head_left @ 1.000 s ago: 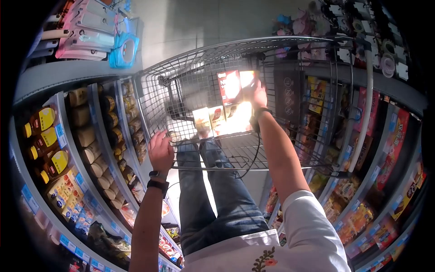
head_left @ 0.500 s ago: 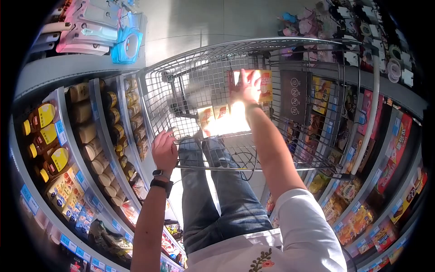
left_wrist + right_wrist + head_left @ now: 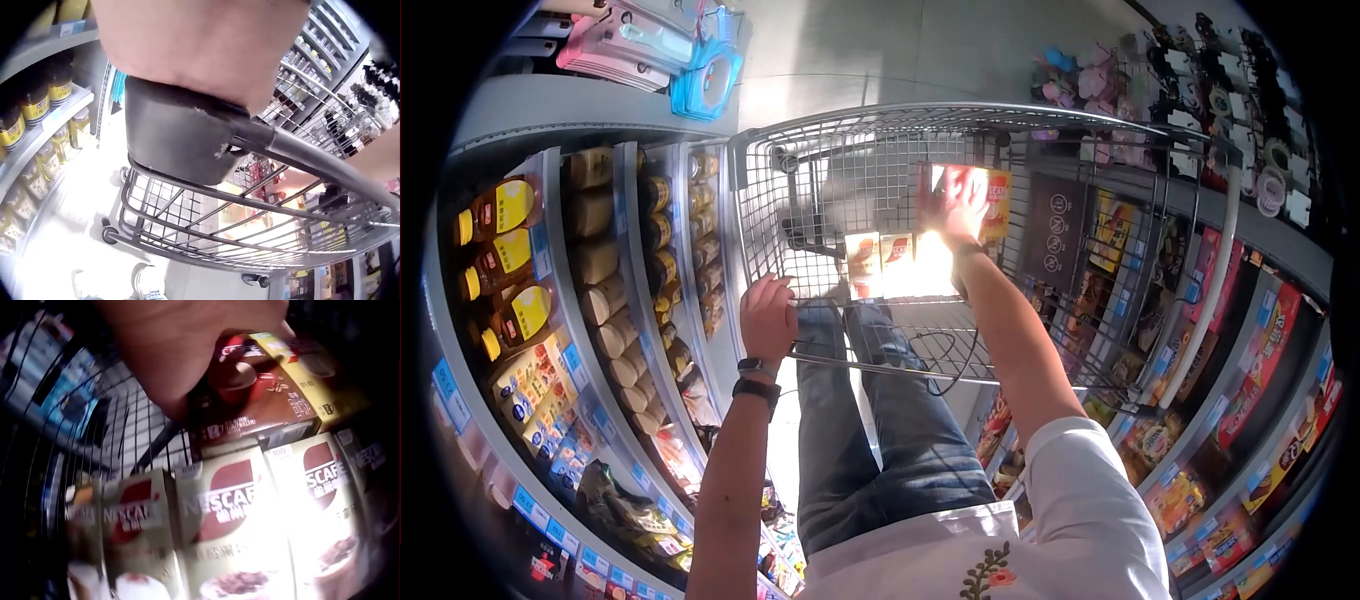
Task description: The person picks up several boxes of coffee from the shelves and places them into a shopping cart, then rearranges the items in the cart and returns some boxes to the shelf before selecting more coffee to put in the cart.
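My right hand (image 3: 962, 210) lies over a red-brown Nescafé coffee box (image 3: 259, 394) inside the shopping cart (image 3: 738, 165), its fingers spread across the top in the head view. A yellow coffee box (image 3: 312, 375) stands right beside the red-brown one. In front of them, a row of cream Nescafé boxes (image 3: 219, 515) stands upright; strong glare washes out part of it. My left hand (image 3: 768, 320) rests at the cart's near left corner, on the grey plastic corner piece (image 3: 178, 134); its fingertips are hidden in the left wrist view.
Shelves with yellow-labelled bottles (image 3: 505, 205) and jars (image 3: 595, 210) run along the left. Snack packs (image 3: 1175, 500) fill the right shelves. A dark panel (image 3: 1055, 225) stands at the cart's right end. A thin cable (image 3: 945, 385) loops at the near rim.
My right hand went from the yellow box's right side to lying spread over the red-brown box, then stayed about there. My left hand stayed at the corner. The view shifted slightly.
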Tool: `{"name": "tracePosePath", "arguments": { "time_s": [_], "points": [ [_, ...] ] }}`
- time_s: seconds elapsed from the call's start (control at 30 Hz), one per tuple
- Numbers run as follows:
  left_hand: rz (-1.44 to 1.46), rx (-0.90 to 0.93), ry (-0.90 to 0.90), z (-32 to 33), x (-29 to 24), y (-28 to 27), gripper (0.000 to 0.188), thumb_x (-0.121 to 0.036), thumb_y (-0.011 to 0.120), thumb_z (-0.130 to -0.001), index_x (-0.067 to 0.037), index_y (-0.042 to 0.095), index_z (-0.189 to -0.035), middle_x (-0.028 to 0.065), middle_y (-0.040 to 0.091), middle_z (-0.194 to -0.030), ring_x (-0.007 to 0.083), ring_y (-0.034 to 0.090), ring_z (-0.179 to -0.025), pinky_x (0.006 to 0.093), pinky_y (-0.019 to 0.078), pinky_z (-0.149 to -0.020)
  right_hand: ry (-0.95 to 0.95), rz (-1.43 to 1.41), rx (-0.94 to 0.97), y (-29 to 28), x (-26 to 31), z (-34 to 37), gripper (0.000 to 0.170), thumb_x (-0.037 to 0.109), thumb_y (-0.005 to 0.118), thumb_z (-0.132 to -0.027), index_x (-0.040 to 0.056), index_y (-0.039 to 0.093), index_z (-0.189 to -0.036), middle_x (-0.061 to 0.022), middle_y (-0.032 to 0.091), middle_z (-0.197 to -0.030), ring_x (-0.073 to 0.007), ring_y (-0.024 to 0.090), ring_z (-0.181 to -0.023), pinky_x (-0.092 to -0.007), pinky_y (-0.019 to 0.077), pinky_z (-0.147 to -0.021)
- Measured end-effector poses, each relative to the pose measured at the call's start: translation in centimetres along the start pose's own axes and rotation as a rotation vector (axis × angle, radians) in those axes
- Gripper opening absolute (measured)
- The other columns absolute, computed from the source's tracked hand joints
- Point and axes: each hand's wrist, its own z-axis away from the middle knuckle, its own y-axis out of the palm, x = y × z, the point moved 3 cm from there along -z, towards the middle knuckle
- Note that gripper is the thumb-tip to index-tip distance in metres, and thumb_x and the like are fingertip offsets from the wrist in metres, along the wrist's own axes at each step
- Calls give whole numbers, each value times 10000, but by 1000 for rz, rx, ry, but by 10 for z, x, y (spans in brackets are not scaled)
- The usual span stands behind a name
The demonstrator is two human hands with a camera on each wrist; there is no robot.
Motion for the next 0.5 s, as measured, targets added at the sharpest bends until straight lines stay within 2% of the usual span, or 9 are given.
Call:
{"name": "tracePosePath", "arguments": {
  "time_s": [0.03,0.07,0.13,0.17,0.23,0.27,0.43,0.47,0.5],
  "points": [
    [-3,-5,-2,1,0,0,112,-72,601,-801,-76,656,-898,42,680,-1126,288,560,-1224,464,424,-1043,-125,118,-26,4,9,6,933,398,787,-749,99,352,-1518,-197,234,-1612,-396,208,-1485,-545,281,-1171],
    [2,-10,-7,3,1,1,110,-73,603,-802,-78,654,-900,39,681,-1116,287,563,-1220,461,429,-1038,-427,265,-34,41,12,13,830,372,711,-845,96,334,-1531,-193,171,-1651,-401,119,-1529,-587,213,-1205],
    [5,-9,-11,3,0,3,108,-74,605,-804,-79,651,-901,36,681,-1106,286,566,-1216,458,434,-1033,-551,1378,-400,60,40,15,658,282,538,-968,129,306,-1564,-165,157,-1662,-385,119,-1535,-651,103,-1209],
    [9,-31,-5,4,0,3,103,-53,607,-800,-80,642,-894,41,679,-1093,296,571,-1206,460,439,-1013,-530,933,172,66,43,20,517,305,449,-1000,84,451,-1467,-176,306,-1593,-374,212,-1510,-636,43,-1215],
    [15,-41,-16,7,-1,2,105,-29,608,-798,-76,633,-888,47,678,-1072,310,575,-1197,458,451,-986,-512,370,613,65,47,34,499,330,355,-1031,27,641,-1307,-187,521,-1461,-364,331,-1471,-611,-20,-1223],
    [15,-37,-20,6,-1,2,105,-29,608,-798,-76,633,-888,47,678,-1072,310,575,-1197,458,451,-986,-507,290,708,58,43,35,483,318,372,-1025,30,653,-1291,-174,547,-1434,-354,359,-1451,-597,1,-1226],
    [27,-49,3,13,-2,4,98,-19,606,-788,-64,623,-874,51,675,-1049,305,577,-1196,443,471,-949,-621,428,688,49,35,38,412,260,442,-995,45,693,-1241,-117,636,-1339,-312,462,-1373,-550,92,-1233],
    [34,-57,-3,14,-2,5,96,-18,610,-786,-64,621,-870,49,675,-1044,300,579,-1194,441,473,-945,-632,491,483,54,35,42,383,242,462,-982,59,701,-1219,-107,651,-1300,-302,480,-1348,-532,118,-1233],
    [35,-72,-8,14,-1,5,96,-18,610,-786,-64,621,-870,49,675,-1044,300,579,-1194,441,473,-945,-642,525,375,48,36,41,369,233,473,-976,66,705,-1208,-102,659,-1281,-297,489,-1336,-522,131,-1233]
  ]
}}
